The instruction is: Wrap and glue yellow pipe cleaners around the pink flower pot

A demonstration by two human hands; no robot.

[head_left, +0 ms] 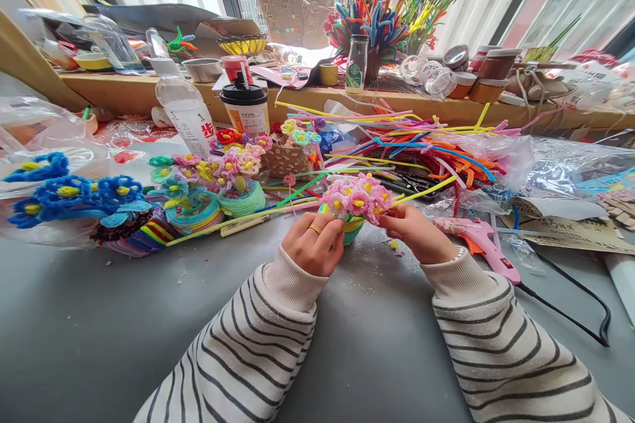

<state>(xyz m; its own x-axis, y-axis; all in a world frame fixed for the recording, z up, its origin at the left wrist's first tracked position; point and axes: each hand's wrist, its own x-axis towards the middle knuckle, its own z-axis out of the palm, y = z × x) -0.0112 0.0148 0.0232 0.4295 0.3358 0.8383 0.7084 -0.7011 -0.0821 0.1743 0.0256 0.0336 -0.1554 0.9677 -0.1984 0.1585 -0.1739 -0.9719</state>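
A bunch of pink pipe-cleaner flowers (358,197) with yellow centres stands in a small green and yellow striped pot (353,231) on the grey table. My left hand (315,241), a ring on one finger, is closed with curled fingers against the left side of the pot and the lowest blooms. At the right edge of the bunch, my right hand (419,230) pinches a pink flower between thumb and fingers; its fingertips are partly hidden by petals. Close by on the right lies a pink glue gun (483,244) with a black cord.
Finished-looking pots of pipe-cleaner flowers (238,178) and blue flowers (74,193) stand at left. Behind are a water bottle (183,109), a lidded cup (245,109) and loose pipe cleaners (426,145). Clear plastic bags (560,158) lie at right. Jars (499,65) line the ledge.
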